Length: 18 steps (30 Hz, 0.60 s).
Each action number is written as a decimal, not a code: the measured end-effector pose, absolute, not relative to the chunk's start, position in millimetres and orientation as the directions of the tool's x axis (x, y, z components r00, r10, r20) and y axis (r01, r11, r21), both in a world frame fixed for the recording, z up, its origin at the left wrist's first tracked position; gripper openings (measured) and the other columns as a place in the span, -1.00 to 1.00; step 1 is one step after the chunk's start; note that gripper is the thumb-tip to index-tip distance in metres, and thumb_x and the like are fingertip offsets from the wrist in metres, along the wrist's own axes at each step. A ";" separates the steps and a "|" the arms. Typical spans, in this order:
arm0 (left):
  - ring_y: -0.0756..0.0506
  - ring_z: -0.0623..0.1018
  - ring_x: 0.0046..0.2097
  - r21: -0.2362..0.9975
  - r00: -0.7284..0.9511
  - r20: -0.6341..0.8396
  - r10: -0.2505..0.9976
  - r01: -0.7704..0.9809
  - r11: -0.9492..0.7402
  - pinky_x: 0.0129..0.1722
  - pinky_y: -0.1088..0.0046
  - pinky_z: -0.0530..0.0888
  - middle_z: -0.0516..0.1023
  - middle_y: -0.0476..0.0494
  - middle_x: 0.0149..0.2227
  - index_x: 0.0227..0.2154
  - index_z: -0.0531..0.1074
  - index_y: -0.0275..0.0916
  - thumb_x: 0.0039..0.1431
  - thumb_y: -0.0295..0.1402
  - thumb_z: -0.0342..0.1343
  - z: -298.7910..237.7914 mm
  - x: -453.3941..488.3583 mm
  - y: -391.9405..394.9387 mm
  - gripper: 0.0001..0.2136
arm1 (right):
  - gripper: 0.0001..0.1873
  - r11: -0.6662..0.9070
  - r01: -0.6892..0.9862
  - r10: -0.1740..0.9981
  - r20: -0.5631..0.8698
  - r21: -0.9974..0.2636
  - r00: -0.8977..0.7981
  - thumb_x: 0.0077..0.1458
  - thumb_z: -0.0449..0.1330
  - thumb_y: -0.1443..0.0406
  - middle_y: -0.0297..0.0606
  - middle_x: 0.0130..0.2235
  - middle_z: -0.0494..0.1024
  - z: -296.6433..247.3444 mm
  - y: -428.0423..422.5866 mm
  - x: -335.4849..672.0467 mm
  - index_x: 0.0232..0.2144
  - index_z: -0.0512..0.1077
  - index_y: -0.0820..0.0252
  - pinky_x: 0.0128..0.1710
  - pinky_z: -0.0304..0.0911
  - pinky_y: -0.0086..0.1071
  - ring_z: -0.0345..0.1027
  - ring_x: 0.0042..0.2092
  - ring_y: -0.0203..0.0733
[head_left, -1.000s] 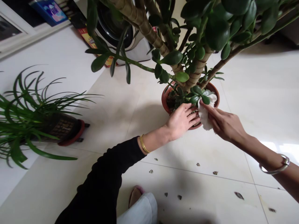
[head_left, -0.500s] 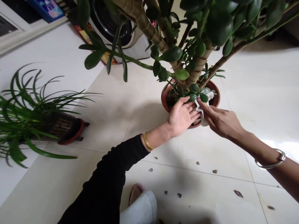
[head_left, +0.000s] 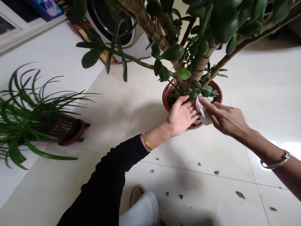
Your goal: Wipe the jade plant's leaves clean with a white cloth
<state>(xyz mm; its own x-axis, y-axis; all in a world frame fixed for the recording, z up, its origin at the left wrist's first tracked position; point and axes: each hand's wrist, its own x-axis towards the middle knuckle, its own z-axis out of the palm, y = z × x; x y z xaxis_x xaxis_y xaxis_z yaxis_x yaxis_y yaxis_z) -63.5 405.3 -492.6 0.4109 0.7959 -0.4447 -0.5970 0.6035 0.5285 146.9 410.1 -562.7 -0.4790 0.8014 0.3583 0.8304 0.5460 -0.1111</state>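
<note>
Palm up, my left hand (head_left: 182, 116) rests beneath the low leaves of a jade plant (head_left: 198, 67), its fingers spread and holding nothing. My right hand (head_left: 227, 117) pinches a crumpled white cloth or tissue (head_left: 203, 110) between thumb and fingers, close beside a small leaf cluster. The plant's thick ringed stems rise from a round reddish-brown pot (head_left: 218, 91). My hands and the cloth hide part of the pot's front rim and soil.
Several dried leaf bits (head_left: 240, 195) lie on the pale tiled floor (head_left: 117, 175). A long-leaved potted plant (head_left: 63, 130) stands on a wheeled red saucer at left. Behind the jade plant is a round-doored appliance (head_left: 138, 47). A slippered foot (head_left: 137, 194) is below.
My right hand and the white cloth have shifted slightly, and the cloth now hangs more spread below the leaves. My left hand has barely moved.
</note>
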 end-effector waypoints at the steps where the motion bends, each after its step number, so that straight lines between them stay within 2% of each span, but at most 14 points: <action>1: -0.18 0.47 0.38 0.522 0.411 -0.448 0.794 -0.600 0.606 0.47 0.24 0.25 0.66 -0.22 0.15 0.03 0.57 -0.18 0.36 -0.18 -0.02 -492.1 -63.4 405.6 -0.64 | -0.36 0.537 0.835 0.807 0.359 -0.118 -0.468 0.49 -0.12 0.18 -0.15 -0.14 0.64 -562.2 411.1 147.3 0.54 0.15 -0.04 -0.49 0.04 -0.37 0.43 -0.34 -0.16; 6: -0.16 0.52 0.34 0.486 0.415 -0.476 0.776 -0.610 0.625 0.44 0.31 0.28 0.67 -0.25 0.14 0.15 0.53 -0.24 0.38 -0.17 -0.04 -488.4 -65.3 406.4 -0.56 | -0.33 0.525 0.839 0.817 0.360 -0.140 -0.451 0.50 -0.14 0.17 -0.17 -0.17 0.64 -563.5 407.6 147.9 0.57 0.04 0.00 -0.48 0.08 -0.36 0.39 -0.39 -0.18; 11: -0.19 0.58 0.27 0.479 0.427 -0.480 0.766 -0.604 0.637 0.40 0.25 0.33 0.71 -0.27 0.08 0.14 0.53 -0.27 0.39 -0.16 -0.02 -488.0 -70.3 409.0 -0.57 | -0.30 0.607 0.793 0.747 0.377 -0.050 -0.548 0.50 -0.14 0.21 -0.23 -0.25 0.60 -569.2 400.2 148.4 0.60 -0.11 -0.04 -0.51 0.06 -0.39 0.40 -0.41 -0.20; 14: -0.21 0.58 0.26 0.473 0.430 -0.486 0.761 -0.603 0.643 0.37 0.23 0.35 0.70 -0.30 0.08 0.10 0.54 -0.30 0.40 -0.14 -0.03 -490.9 -71.0 410.8 -0.57 | -0.24 0.681 0.732 0.667 0.419 -0.009 -0.616 0.49 -0.10 0.25 -0.28 -0.28 0.59 -572.6 398.1 153.3 0.61 -0.25 -0.06 -0.52 0.07 -0.41 0.42 -0.41 -0.21; 16: -0.22 0.57 0.27 0.462 0.449 -0.480 0.754 -0.601 0.652 0.37 0.20 0.35 0.69 -0.31 0.11 0.10 0.54 -0.30 0.41 -0.16 -0.04 -492.5 -71.0 411.4 -0.58 | -0.19 0.762 0.647 0.570 0.456 0.016 -0.683 0.48 -0.07 0.29 -0.30 -0.25 0.61 -575.6 396.3 160.2 0.61 -0.32 -0.08 -0.49 0.12 -0.42 0.43 -0.41 -0.23; 18: -0.23 0.57 0.27 0.454 0.476 -0.462 0.748 -0.598 0.661 0.37 0.17 0.35 0.68 -0.32 0.13 0.10 0.54 -0.30 0.41 -0.17 -0.05 -493.4 -71.1 411.2 -0.58 | -0.17 0.826 0.562 0.472 0.501 0.037 -0.726 0.46 -0.07 0.32 -0.32 -0.26 0.62 -579.5 394.1 169.8 0.61 -0.32 -0.09 -0.46 0.18 -0.42 0.41 -0.42 -0.25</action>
<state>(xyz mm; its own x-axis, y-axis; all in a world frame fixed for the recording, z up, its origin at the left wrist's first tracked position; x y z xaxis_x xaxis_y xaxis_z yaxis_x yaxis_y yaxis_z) -71.1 411.2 -493.4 0.4763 0.7484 -0.4616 -0.5975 0.6606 0.4544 169.8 394.1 -579.5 -0.7258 0.4715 0.5009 0.5624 0.8260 0.0373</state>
